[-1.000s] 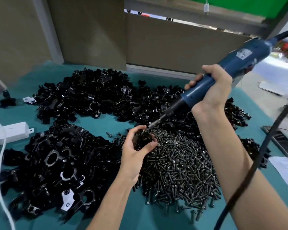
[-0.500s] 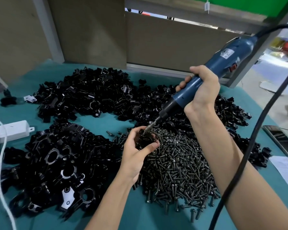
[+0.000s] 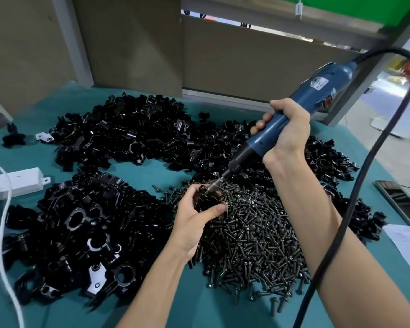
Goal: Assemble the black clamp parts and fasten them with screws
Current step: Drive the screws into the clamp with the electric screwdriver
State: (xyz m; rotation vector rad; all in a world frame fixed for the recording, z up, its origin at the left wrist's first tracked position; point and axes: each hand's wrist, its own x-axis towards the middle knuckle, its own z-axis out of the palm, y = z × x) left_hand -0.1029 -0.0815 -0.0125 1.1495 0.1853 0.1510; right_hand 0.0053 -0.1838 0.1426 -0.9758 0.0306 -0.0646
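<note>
left hand (image 3: 194, 218) grips black clamp (image 3: 205, 197) above screw pile (image 3: 251, 233) | right hand (image 3: 287, 131) wrapped round blue driver (image 3: 301, 110); bit tip on clamp | loose clamp parts (image 3: 81, 221) heaped on teal worktop (image 3: 133, 311)

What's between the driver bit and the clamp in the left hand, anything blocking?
Nothing visible. The right hand angles the blue screwdriver down and its bit meets the black clamp gripped in the left hand, just above the screw pile.
</note>
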